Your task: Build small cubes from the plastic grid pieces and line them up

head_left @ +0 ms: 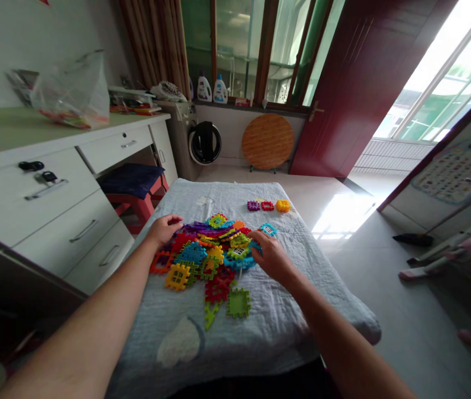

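A pile of colourful plastic interlocking pieces lies on the cloth-covered table. My left hand rests at the pile's left edge near purple pieces, fingers curved; whether it grips one is unclear. On the right side, my right hand has its fingers around a blue piece, partly hidden by them. Just beyond that hand sits another blue piece. A green square lies at the near end of the pile. Farther back are a purple piece, a red one and a yellow one in a row.
Left of the table stand a red stool with a dark cushion and a white desk bearing a plastic bag. A round wooden tabletop leans on the far wall. A person's foot shows at the right.
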Available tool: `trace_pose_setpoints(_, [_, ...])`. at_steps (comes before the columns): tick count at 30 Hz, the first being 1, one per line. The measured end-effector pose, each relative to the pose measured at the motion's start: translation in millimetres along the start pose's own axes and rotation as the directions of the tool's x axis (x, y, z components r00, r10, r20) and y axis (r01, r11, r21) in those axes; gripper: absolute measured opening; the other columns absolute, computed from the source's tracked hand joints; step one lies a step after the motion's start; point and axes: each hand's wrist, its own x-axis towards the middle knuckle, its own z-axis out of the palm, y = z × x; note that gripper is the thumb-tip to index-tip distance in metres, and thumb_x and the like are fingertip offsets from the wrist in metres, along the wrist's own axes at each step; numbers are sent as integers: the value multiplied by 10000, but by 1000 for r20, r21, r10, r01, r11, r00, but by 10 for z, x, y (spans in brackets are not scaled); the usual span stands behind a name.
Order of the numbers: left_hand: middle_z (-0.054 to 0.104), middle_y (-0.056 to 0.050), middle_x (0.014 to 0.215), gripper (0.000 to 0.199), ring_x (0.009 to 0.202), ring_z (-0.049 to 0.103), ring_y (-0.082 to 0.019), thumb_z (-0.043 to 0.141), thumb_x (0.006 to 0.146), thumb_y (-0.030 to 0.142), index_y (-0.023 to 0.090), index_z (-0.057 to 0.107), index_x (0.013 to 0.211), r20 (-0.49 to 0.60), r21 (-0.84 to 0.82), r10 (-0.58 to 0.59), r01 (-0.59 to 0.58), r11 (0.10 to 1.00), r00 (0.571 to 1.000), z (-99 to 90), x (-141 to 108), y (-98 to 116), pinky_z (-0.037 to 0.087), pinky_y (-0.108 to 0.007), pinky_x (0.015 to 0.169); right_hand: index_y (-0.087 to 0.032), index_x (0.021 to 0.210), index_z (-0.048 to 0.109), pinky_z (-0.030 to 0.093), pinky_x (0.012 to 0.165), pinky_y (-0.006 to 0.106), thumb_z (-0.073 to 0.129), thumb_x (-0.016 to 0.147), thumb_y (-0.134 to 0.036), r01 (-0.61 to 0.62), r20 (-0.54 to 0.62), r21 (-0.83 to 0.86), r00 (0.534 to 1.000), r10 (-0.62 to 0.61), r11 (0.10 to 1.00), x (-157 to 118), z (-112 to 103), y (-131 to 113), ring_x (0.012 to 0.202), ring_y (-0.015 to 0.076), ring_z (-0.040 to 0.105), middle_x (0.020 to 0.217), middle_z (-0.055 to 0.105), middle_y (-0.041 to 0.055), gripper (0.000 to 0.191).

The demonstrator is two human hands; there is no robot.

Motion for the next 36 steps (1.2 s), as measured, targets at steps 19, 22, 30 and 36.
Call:
trace_pose_setpoints(19, [722, -39, 865, 439, 800, 661, -207, 616, 640, 469, 172, 688, 955, -40, 84, 58, -54, 995, 998, 18, 56, -197, 513, -280, 761, -207, 1013, 586, 417, 855, 370, 637, 734, -350, -242, -164, -186, 963, 213, 952, -165, -92, 834, 919, 223, 535, 969, 601, 59, 318])
trace_pose_setpoints(22, [716, -49, 877, 462, 828, 659, -215, 611, 664, 486, 162, 677, 986, -16, 62, 59, -58, 996, 998, 3, 47, -219, 508, -289, 769, -213, 1023, 574, 411, 857, 370, 661, 709, -353, -250, -94, -204, 967, 235, 946, -161, -62, 776, 920, 220, 532, 977, 598, 55, 355])
trace_pose_setpoints(30, [714, -58, 866, 469, 818, 654, -224, 593, 671, 506, 160, 672, 978, 10, 83, 61, -61, 995, 998, -12, 27, -210, 501, -312, 773, -242, 1017, 596, 407, 889, 356, 664, 690, -341, -307, -6, -158, 951, 310, 939, -186, -189, 757, 981, 217, 522, 1011, 561, 28, 349])
trace_pose_setpoints(36, [722, -52, 872, 447, 818, 661, -225, 579, 674, 497, 183, 679, 976, -4, 118, 54, -53, 992, 999, -9, 34, -213, 500, -304, 765, -232, 1022, 611, 415, 885, 364, 599, 775, -424, -395, -88, -194, 919, 385, 898, 118, -264, 827, 983, 225, 546, 1046, 583, 52, 313])
